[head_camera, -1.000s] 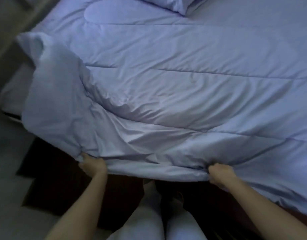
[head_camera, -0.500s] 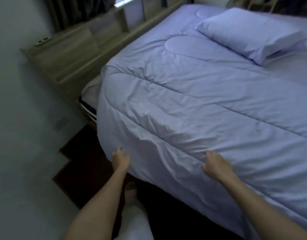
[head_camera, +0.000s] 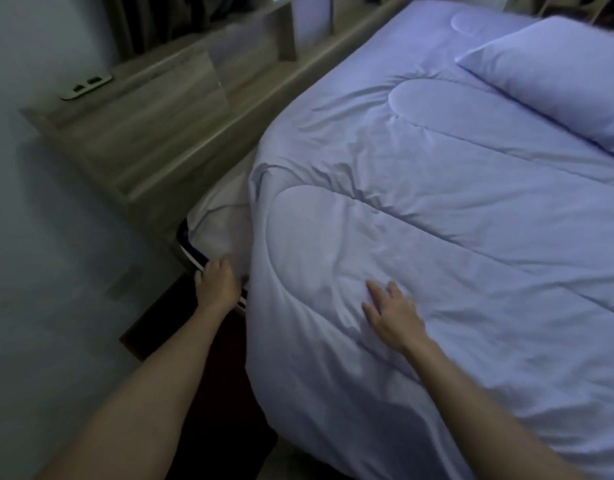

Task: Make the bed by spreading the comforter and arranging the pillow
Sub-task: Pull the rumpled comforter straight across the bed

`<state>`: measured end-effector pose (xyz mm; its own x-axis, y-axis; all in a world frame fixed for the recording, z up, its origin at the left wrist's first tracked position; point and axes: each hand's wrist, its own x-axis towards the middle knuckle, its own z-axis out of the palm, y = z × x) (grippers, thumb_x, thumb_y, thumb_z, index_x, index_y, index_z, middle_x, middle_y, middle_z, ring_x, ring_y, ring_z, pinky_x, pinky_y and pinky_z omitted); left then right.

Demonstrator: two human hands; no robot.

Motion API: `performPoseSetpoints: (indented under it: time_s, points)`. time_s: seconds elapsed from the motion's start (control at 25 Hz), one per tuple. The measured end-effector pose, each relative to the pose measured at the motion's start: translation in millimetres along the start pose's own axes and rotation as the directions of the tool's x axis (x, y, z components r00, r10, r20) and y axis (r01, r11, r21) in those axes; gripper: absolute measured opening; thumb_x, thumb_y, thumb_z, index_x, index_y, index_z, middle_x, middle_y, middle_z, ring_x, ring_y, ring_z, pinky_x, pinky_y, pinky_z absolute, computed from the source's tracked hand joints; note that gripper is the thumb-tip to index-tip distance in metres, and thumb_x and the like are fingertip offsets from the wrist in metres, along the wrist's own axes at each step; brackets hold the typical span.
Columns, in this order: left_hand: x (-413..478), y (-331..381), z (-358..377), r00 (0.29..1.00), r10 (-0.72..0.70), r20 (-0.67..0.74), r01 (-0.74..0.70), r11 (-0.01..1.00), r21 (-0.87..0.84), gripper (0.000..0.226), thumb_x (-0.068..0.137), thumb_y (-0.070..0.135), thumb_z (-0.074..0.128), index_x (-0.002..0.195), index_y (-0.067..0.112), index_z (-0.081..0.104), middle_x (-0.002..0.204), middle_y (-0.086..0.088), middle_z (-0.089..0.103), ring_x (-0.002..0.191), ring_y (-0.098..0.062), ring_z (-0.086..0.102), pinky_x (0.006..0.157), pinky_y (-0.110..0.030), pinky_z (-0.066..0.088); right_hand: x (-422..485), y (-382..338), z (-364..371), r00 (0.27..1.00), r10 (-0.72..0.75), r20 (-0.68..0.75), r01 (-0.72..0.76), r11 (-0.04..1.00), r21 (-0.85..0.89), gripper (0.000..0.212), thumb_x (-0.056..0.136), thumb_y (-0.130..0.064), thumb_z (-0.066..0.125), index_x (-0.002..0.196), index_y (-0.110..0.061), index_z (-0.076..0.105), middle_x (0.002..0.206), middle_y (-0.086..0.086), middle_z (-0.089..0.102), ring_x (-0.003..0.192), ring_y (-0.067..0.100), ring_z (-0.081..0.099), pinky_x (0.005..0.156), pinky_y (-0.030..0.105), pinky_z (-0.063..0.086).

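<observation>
The lilac quilted comforter [head_camera: 454, 244] lies spread over the bed and hangs over the near side. A matching pillow [head_camera: 558, 71] rests at the upper right, on top of the comforter. My right hand [head_camera: 390, 315] lies flat on the comforter near its corner, fingers apart and holding nothing. My left hand [head_camera: 217, 285] is at the bare mattress corner [head_camera: 224, 220], just beside the comforter's hanging edge. Its fingers curl out of sight, so its grip is unclear.
A wooden headboard shelf [head_camera: 153, 133] with a socket plate [head_camera: 87, 86] runs along the bed's left end. A pale wall [head_camera: 38, 254] stands close on the left. Between the wall and the bed is a narrow strip of dark floor [head_camera: 201, 393].
Both hands let go of the comforter's edge, which now hangs down. My right hand moved up flat onto the top; my left hand moved to the mattress corner.
</observation>
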<state>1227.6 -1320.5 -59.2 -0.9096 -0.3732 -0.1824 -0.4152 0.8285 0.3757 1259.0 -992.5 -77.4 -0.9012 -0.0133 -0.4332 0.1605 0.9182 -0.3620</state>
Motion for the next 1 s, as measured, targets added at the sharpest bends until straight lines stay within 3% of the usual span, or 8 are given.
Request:
performPoseSetpoints:
  time_s: [0.08,0.16,0.4,0.52,0.64,0.76,0.88,1.0]
  points:
    - [19,12,10,0.995,0.085,0.057,-0.084,0.996,-0.025,0.044,0.099,0.025,0.039,0.139,0.009,0.038,0.145,-0.016,0.039,0.134,-0.029,0.034,0.115,-0.044,0.020,21,-5,12,0.987,0.153,0.044,-0.150,0.986,-0.070,0.061,0.090,-0.063,0.029,0.145,-0.050,0.007,0.160,0.009,-0.001,0.142,0.046,0.012,0.109,0.063,0.023]
    - [27,31,21,0.988,0.047,0.149,0.005,0.942,-0.335,0.046,0.103,0.023,0.029,0.145,0.005,0.031,0.154,-0.017,0.026,0.142,-0.029,0.024,0.118,-0.037,0.017,32,-3,16,0.978,0.197,0.067,-0.185,0.971,-0.152,0.066,0.087,-0.067,0.027,0.144,-0.052,-0.002,0.160,0.013,-0.007,0.143,0.046,0.008,0.107,0.065,0.024]
    - [0,82,40,0.785,-0.113,0.609,0.603,0.364,-0.710,0.029,0.103,0.016,0.033,0.122,0.002,0.050,0.118,-0.014,0.057,0.118,-0.027,0.047,0.102,-0.035,0.036,41,-6,-1,0.959,0.210,0.190,-0.145,0.941,-0.307,0.067,0.091,-0.059,0.030,0.148,-0.043,-0.003,0.158,0.023,-0.009,0.145,0.041,0.005,0.114,0.057,0.013]
    - [13,76,10,0.729,0.074,0.681,0.515,0.597,-0.616,0.046,0.086,0.033,0.066,0.120,0.004,0.056,0.122,-0.011,0.061,0.116,-0.026,0.056,0.093,-0.035,0.046,40,-14,-17,0.949,0.196,0.248,-0.104,0.934,-0.341,0.067,0.094,-0.053,0.032,0.150,-0.038,-0.004,0.157,0.025,-0.007,0.146,0.037,0.012,0.114,0.051,0.020]
    - [36,30,-52,0.784,0.197,0.589,0.385,0.590,-0.710,0.072,0.043,0.040,0.086,0.106,0.011,0.067,0.099,0.001,0.074,0.094,-0.018,0.070,0.086,-0.033,0.053,38,-16,-23,0.945,0.189,0.268,-0.098,0.943,-0.319,0.074,0.091,-0.057,0.038,0.149,-0.039,-0.005,0.157,0.026,-0.007,0.147,0.036,0.010,0.115,0.050,0.021]
    - [70,-35,-120,0.944,-0.014,0.330,0.235,0.729,-0.643,0.054,0.071,0.022,0.076,0.120,0.002,0.060,0.108,-0.007,0.069,0.100,-0.021,0.065,0.083,-0.029,0.049,37,-16,-12,0.948,0.217,0.232,-0.134,0.936,-0.325,0.078,0.087,-0.065,0.036,0.148,-0.043,-0.008,0.158,0.023,-0.009,0.146,0.041,0.006,0.114,0.055,0.018]
    - [101,-99,-156,0.984,-0.173,-0.034,0.148,0.917,-0.370,0.046,0.084,0.012,0.069,0.126,-0.003,0.054,0.123,-0.023,0.060,0.103,-0.027,0.057,0.067,-0.012,0.046,35,-12,5,0.954,0.244,0.172,-0.187,0.937,-0.295,0.081,0.080,-0.071,0.034,0.144,-0.050,-0.011,0.159,0.015,-0.012,0.143,0.047,0.003,0.110,0.062,0.022]
    - [118,-126,-126,0.972,-0.184,-0.149,0.184,0.983,-0.013,0.044,0.089,0.021,0.063,0.127,0.003,0.050,0.123,-0.028,0.056,0.108,-0.040,0.056,0.086,-0.039,0.045,34,-7,13,0.962,0.239,0.130,-0.194,0.937,-0.292,0.082,0.078,-0.073,0.033,0.142,-0.051,-0.014,0.159,0.014,-0.013,0.143,0.047,0.003,0.108,0.064,0.022]
